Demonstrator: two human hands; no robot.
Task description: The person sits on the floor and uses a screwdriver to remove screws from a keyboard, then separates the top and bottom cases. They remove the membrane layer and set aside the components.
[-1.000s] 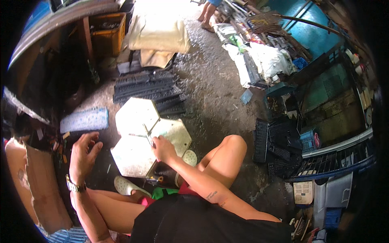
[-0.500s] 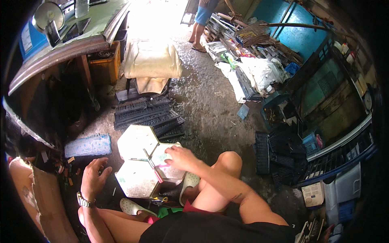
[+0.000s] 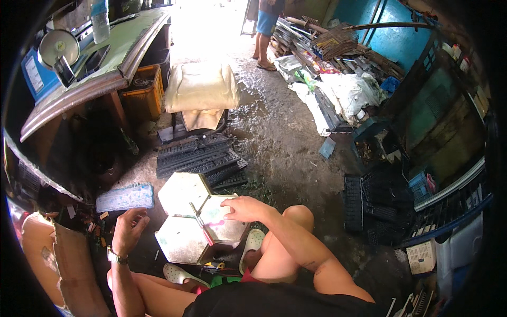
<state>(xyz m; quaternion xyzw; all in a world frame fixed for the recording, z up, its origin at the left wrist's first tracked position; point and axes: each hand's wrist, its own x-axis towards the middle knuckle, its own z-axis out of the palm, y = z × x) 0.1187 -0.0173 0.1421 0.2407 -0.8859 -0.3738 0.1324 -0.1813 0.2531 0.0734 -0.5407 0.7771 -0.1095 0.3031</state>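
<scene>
A low stand made of three joined pale hexagons (image 3: 182,240) stands in front of my legs. My right hand (image 3: 243,209) is at its right hexagon (image 3: 211,214), fingers apart and slightly bent with the tips at the surface. Nothing shows between them. A red-handled tool, seemingly a screwdriver (image 3: 206,235), lies across the stand's middle, and a thin dark rod (image 3: 185,216) lies beside it. My left hand (image 3: 129,228), with a wristwatch (image 3: 117,257), hangs left of the stand. Its fingers are loosely curled, the thumb apart, and nothing shows in it.
Black computer keyboards (image 3: 198,158) are stacked beyond the stand, before a cream chair seat (image 3: 203,90). A pale blue keyboard-shaped panel (image 3: 125,198) lies left, near torn cardboard (image 3: 76,264). A workbench (image 3: 113,66) stands far left. Scrap and white sacks (image 3: 348,95) lie near another person's legs (image 3: 264,45).
The whole view has shifted a little, so the surroundings sit lower and further right. My right hand stays at the right hexagon with its fingers slightly changed. The left hand remains raised beside the stand.
</scene>
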